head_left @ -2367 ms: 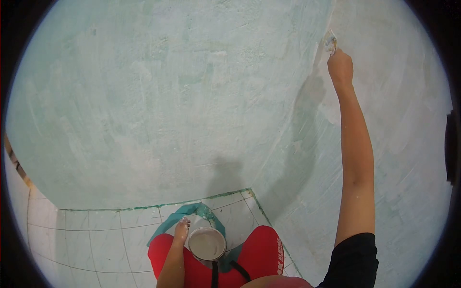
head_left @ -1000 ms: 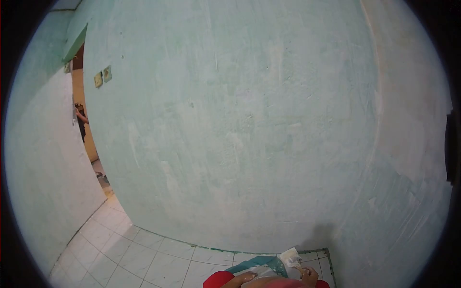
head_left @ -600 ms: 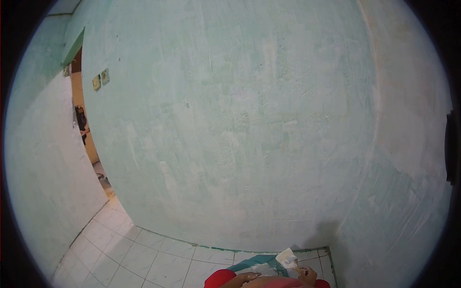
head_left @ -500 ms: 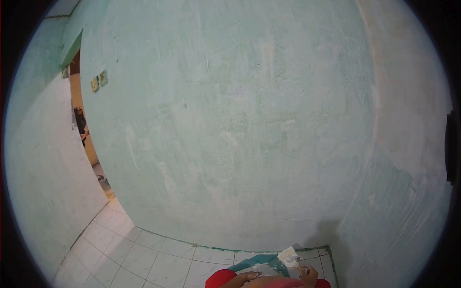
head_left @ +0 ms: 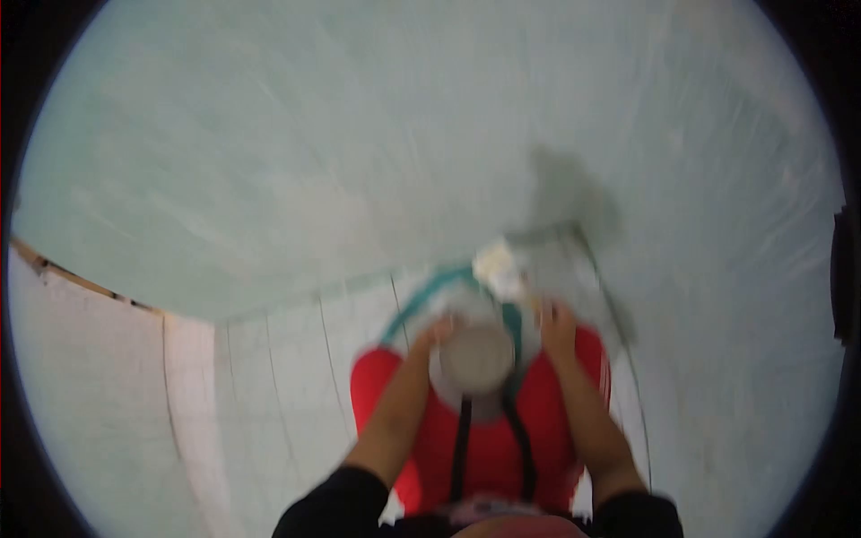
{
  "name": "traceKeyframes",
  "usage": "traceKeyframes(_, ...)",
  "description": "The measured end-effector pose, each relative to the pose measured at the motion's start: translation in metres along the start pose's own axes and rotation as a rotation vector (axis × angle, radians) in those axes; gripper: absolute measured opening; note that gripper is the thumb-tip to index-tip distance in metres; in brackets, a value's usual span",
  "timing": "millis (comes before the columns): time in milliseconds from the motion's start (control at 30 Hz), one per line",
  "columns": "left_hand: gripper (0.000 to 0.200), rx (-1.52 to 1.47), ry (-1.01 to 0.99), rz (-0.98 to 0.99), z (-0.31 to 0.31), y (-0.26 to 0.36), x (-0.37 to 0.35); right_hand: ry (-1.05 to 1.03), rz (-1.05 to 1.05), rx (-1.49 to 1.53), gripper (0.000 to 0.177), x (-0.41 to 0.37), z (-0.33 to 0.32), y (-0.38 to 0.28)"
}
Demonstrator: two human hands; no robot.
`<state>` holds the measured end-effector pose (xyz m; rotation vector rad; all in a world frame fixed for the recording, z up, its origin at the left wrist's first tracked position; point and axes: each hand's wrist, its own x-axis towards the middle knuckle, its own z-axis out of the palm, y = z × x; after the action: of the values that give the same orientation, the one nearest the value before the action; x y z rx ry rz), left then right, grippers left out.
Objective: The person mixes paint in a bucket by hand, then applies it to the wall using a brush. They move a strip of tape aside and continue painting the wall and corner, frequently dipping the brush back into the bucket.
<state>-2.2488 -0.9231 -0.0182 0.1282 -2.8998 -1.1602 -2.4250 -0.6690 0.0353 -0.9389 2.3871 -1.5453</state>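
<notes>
My left hand (head_left: 437,332) is at the upper left side of a round, pale grey container (head_left: 477,359) between my knees, its fingers gripping the side. My right hand (head_left: 558,325) is closed round the handle of a brush-like tool (head_left: 498,267). The tool's wide head is coated whitish and points up and left, just beyond the container. Motion blur hides the finer finger detail and the container's contents.
A teal curved object (head_left: 420,305) lies on the white tiled floor (head_left: 296,377) behind the container. Pale green, patchy walls (head_left: 359,134) meet in a corner near the tool. My red-clad legs (head_left: 377,381) flank the container. At the left is a wall opening.
The view has tilted down and turned, so the container, my legs and both forearms now show. Both hands appear higher in the picture. The tool is still in my right hand.
</notes>
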Motion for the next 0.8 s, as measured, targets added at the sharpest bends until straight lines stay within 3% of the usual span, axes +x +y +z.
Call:
traceKeyframes(33, 0.051, -0.088, -0.060, -0.041, 0.089, -0.060, -0.032, -0.093, 0.166, 0.023, 0.026, -0.003, -0.012, -0.010)
traceKeyframes(67, 0.054, -0.737, -0.030, -0.381, 0.078, -0.026, -0.031, -0.063, 0.230, 0.248, 0.022, -0.006, -0.020, -0.024)
traceKeyframes(100, 0.055, -0.849, 0.000, -0.388, 0.082, -0.028, -0.030, -0.041, 0.247, 0.325, 0.020, -0.008, -0.020, -0.015)
traceKeyframes(167, 0.054, -0.822, 0.195, -0.473, 0.064, 0.029, -0.006, -0.076, 0.288, 0.558, 0.020, -0.005, -0.025, -0.007)
traceKeyframes(200, 0.054, -0.840, 0.181, -0.475, 0.054, 0.020, -0.020, -0.072, 0.302, 0.540, 0.020, -0.012, -0.018, -0.033)
traceKeyframes(300, 0.052, -0.792, 0.101, -0.549, 0.059, 0.018, -0.018, -0.062, 0.296, 0.533, 0.021, -0.018, -0.024, -0.046)
traceKeyframes(367, 0.042, -0.095, 0.177, -0.517, 0.060, 0.032, -0.008, -0.003, 0.286, 0.529, 0.022, -0.016, -0.031, -0.049)
traceKeyframes(400, 0.042, -0.094, 0.184, -0.504, 0.059, 0.042, -0.005, 0.004, 0.274, 0.526, 0.022, -0.014, -0.033, -0.048)
traceKeyframes(467, 0.030, 0.284, 0.324, -0.396, 0.055, 0.059, -0.004, 0.021, 0.352, 0.582, 0.022, -0.015, -0.033, -0.044)
traceKeyframes(633, 0.026, 0.092, 0.131, -0.311, 0.040, 0.079, 0.005, 0.003, 0.347, 0.484, 0.024, -0.013, -0.024, -0.031)
traceKeyframes(700, 0.033, -0.040, 0.004, -0.243, 0.043, 0.098, 0.002, 0.026, 0.337, 0.326, 0.025, -0.015, -0.021, -0.021)
traceKeyframes(733, 0.038, -0.005, 0.043, -0.222, 0.049, 0.113, -0.003, 0.052, 0.299, 0.222, 0.027, -0.016, -0.022, -0.020)
traceKeyframes(800, 0.044, 0.167, -0.274, -0.447, 0.039, 0.147, -0.015, 0.083, 0.236, 0.101, 0.036, -0.020, -0.028, -0.037)
